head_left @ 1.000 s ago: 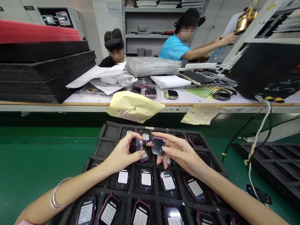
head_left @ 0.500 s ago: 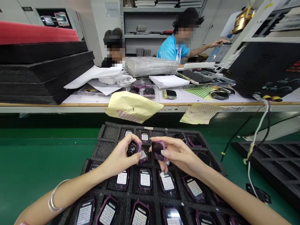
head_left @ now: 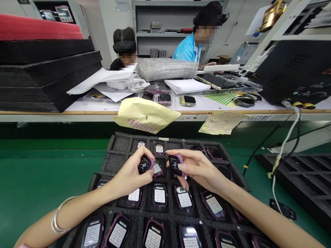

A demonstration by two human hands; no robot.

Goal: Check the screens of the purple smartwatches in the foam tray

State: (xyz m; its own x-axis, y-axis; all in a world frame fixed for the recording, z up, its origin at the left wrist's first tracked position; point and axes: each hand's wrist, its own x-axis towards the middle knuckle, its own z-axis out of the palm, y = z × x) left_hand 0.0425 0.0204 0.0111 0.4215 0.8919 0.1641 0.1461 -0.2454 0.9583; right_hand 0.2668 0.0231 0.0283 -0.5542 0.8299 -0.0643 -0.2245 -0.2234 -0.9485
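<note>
My left hand (head_left: pixel 141 167) grips a purple smartwatch body (head_left: pixel 145 164) by its edges, its dark screen lit with a small blue-white picture. Beside it, my right hand (head_left: pixel 190 165) pinches a second purple smartwatch body (head_left: pixel 175 164), whose screen shows a similar picture. Neither one has a strap that I can see. Both are held above a black foam tray (head_left: pixel 119 160) with square compartments. Several more purple watches lie in it, many showing white keypad-like grids, such as one watch (head_left: pixel 159 195) below my hands. A few at the far right have dark screens, like this watch (head_left: pixel 214 153).
Behind the tray runs a workbench edge (head_left: pixel 90 117) with yellow sticker sheets (head_left: pixel 147 113) hanging over it. Black foam trays (head_left: pixel 49 75) are stacked at left, a black box (head_left: pixel 297 72) stands at right. Clear plastic trays (head_left: pixel 165 69) lie between. Two people sit beyond.
The screen of the watch in my right hand has gone from dark to lit with a picture. Both hands keep their hold. The co-worker in blue has drawn an outstretched arm back down.
</note>
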